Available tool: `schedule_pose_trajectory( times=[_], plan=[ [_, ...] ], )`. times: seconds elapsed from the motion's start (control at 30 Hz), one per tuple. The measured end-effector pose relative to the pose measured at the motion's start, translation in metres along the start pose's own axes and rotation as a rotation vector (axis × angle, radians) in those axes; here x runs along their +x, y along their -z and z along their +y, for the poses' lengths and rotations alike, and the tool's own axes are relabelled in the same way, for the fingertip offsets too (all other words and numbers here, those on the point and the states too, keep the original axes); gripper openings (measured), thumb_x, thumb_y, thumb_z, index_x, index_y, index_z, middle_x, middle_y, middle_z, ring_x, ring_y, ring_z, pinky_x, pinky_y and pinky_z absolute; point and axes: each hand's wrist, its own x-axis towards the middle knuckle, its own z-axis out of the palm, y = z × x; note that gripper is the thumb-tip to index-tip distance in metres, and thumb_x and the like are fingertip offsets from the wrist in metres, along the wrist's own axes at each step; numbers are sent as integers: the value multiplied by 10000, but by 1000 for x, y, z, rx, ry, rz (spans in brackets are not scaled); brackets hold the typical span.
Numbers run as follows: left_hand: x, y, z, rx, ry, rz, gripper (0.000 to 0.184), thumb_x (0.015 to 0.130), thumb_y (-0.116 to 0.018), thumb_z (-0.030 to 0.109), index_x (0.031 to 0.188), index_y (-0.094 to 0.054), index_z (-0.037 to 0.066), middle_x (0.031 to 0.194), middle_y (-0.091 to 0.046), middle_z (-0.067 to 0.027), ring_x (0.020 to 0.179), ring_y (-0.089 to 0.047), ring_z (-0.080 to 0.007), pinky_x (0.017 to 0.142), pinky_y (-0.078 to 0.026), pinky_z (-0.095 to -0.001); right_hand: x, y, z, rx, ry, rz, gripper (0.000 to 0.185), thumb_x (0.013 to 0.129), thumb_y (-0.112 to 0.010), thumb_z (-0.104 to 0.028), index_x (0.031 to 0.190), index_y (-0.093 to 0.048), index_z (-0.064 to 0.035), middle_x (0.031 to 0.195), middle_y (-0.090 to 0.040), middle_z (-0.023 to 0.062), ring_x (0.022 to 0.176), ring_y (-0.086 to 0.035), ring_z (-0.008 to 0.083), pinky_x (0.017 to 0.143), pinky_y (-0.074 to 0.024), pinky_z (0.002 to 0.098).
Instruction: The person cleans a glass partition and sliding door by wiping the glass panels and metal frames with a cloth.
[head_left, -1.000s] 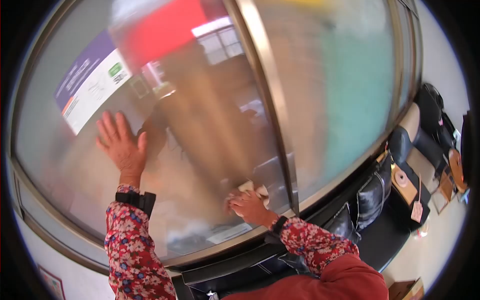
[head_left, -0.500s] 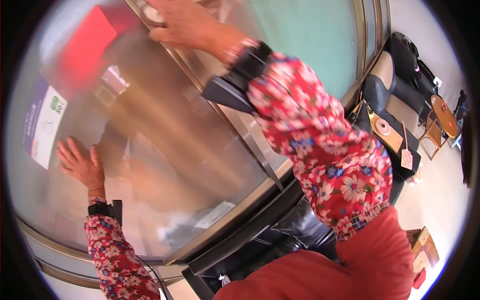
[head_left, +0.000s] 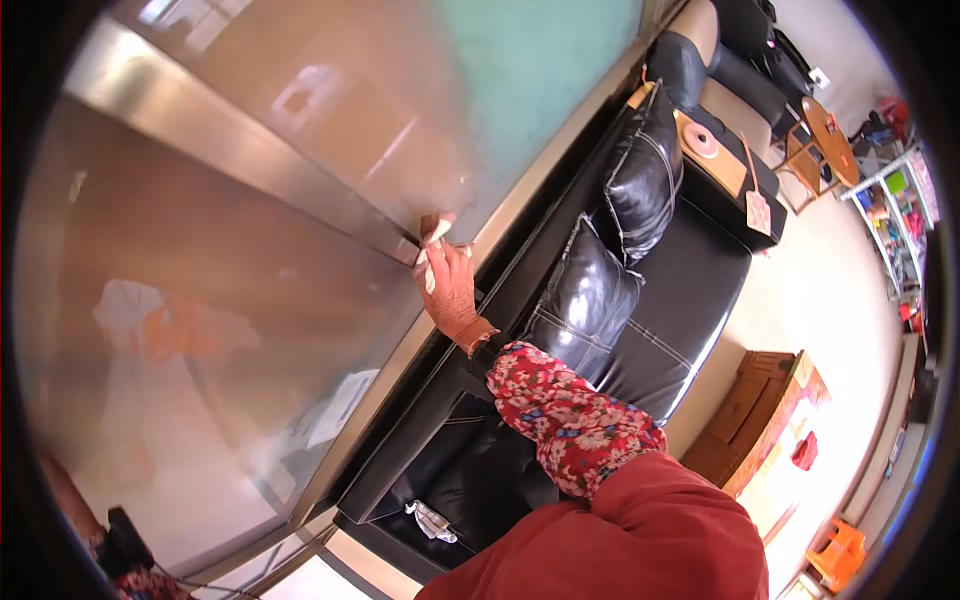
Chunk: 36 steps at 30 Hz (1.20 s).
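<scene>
My right hand (head_left: 449, 292) is closed on a whitish cloth (head_left: 430, 262), pressed low against the metal frame strip (head_left: 290, 165) between two glass panes. This is close to the bottom rail, just above the back of the black sofa. Most of my left hand (head_left: 66, 496) is lost in the dark lower-left border; only the part near the wrist and its black band shows, beside the lower glass pane (head_left: 240, 400). Its fingers are hidden. Reflections lie across the brown and green glass.
Below the glass stands a black leather sofa (head_left: 690, 290) with two shiny cushions (head_left: 585, 290). A crumpled cloth (head_left: 432, 521) lies on its seat. Farther off are a wooden cabinet (head_left: 745, 415), a round table (head_left: 829, 138), a shelf (head_left: 893, 225) and an orange stool (head_left: 838, 552).
My right hand has come down from high on the glass to the frame strip's lower end. My left hand, earlier spread flat on the glass, is now at the view's edge. The view has shifted.
</scene>
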Motion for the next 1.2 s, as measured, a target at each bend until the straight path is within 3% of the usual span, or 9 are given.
schedule_pose_trajectory(
  times=[0.1, 0.13, 0.2, 0.23, 0.5, 0.83, 0.97, 1.1, 1.2],
  plan=[
    [6, 11, 17, -67, 13, -26, 731, 920, -374, 570, 1401, -326, 22, 1493, -214, -265, 1354, -246, -457, 1040, -247, -607, -42, -19, 39, -57, -163, -144, 642, 745, -634, -18, 1332, -390, -103, 1289, -458, 162, 1133, -465, 373, 937, -370, 511],
    [8, 12, 21, -135, -16, -61, 873, 894, -385, 660, 1474, -223, 28, 1517, -140, -275, 1357, -224, -468, 1052, -218, -612, -58, -17, 51, -114, -256, -265, 620, 774, -616, -47, 1342, -371, -96, 1302, -447, 152, 1140, -464, 383, 912, -403, 513],
    [8, 16, 25, -131, 15, -99, 872, 907, -263, 685, 1483, -196, 34, 1517, -97, -291, 1362, -157, -480, 1029, -201, -635, -93, -21, 83, -380, -289, -429, 680, 781, -584, -32, 1393, -298, -107, 1355, -406, 126, 1147, -488, 382, 844, -473, 520],
    [6, 10, 19, -105, 28, -95, 865, 917, -270, 670, 1482, -187, 20, 1510, -97, -304, 1358, -141, -491, 1028, -197, -634, -76, 1, 75, -273, -464, -756, 717, 757, -580, 1, 1402, -295, -128, 1373, -405, 127, 1104, -535, 369, 835, -483, 525],
    [5, 14, 24, -86, -67, -51, 793, 964, -275, 585, 1433, -259, -54, 1477, -163, -330, 1326, -176, -505, 1039, -168, -619, -30, 20, 97, -467, -149, -1022, 788, 736, -649, -52, 1420, -336, -286, 1393, -349, 207, 1020, -595, 339, 811, -473, 489],
    [2, 29, 53, -311, -95, 12, 622, 987, -407, 448, 1322, -437, -76, 1393, -368, -287, 1284, -342, -456, 1046, -266, -553, -3, 26, 106, -465, 6, -1170, 590, 812, -618, -174, 1357, -401, -242, 1212, -531, 104, 1040, -588, 299, 766, -468, 455],
    [-10, 46, 144, -512, -416, 41, 474, 979, -466, 384, 1206, -545, -25, 1394, -400, -254, 1339, -317, -395, 1094, -203, -584, -9, 1, 141, -360, 213, -1022, 421, 788, -624, -199, 1192, -510, -223, 1089, -580, 51, 978, -612, 252, 709, -450, 430],
    [22, 56, 277, -591, -462, 60, 485, 981, -455, 394, 1244, -532, -6, 1448, -348, -230, 1389, -234, -381, 1119, -115, -587, 14, -6, 167, -480, 331, -1054, 166, 731, -644, -198, 896, -627, -190, 887, -611, 4, 969, -602, 217, 685, -431, 426],
    [51, 34, 317, -556, -395, 12, 529, 986, -343, 392, 1274, -500, -23, 1442, -351, -247, 1371, -261, -409, 1083, -197, -591, 50, -12, 260, -193, 324, -1048, 242, 648, -711, -207, 879, -644, -179, 889, -621, -13, 958, -609, 217, 684, -435, 422]
  ],
)
